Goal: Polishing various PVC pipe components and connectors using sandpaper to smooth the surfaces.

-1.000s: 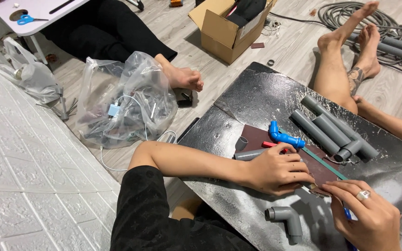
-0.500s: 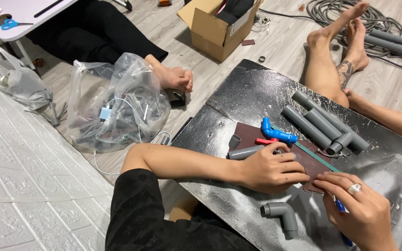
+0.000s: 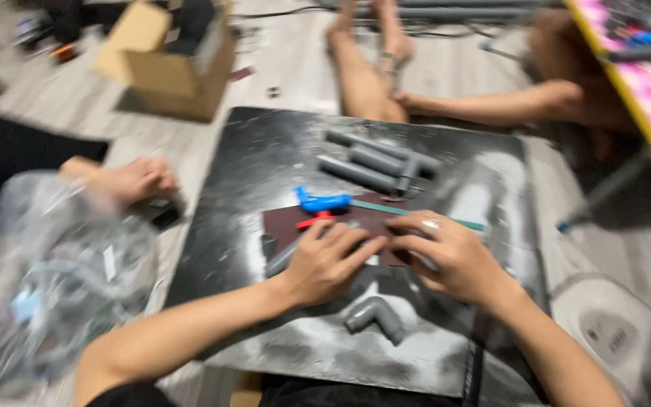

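Grip, left hand [image 3: 331, 260]: fingers curled down over a short grey pipe [image 3: 280, 260], centre of frame, pinning it against a dark brown mat [image 3: 284, 226]; one end of the pipe showing at lower left of the hand. Grip, right hand [image 3: 453, 260]: fingers bent and pressed down beside the left, ring on one finger; whatever lies beneath hidden by motion blur, so cannot tell what is pinched.

Work surface: black board [image 3: 265, 143] on the floor, filling mid-frame, dusted pale in patches.

Near the hands: blue plastic fitting [image 3: 322, 202] just above the left hand, red piece touching its underside. Thin green strip [image 3: 386, 209] running rightward above the right hand. Grey elbow joint [image 3: 377, 316] loose, lower centre. Bundle of grey pipes [image 3: 378, 162] lying side by side, upper centre.

Elsewhere: clear plastic bag [image 3: 54, 279] of parts at lower left; cardboard box [image 3: 167, 60] at upper left; other people's bare legs and hands along upper edge and at left.

Handling note, as judgement: best kept flat on the mat, both hands close together, downward pressure even, so the round pipe does not roll; elbow joint and blue fitting within easy reach, not to be knocked.
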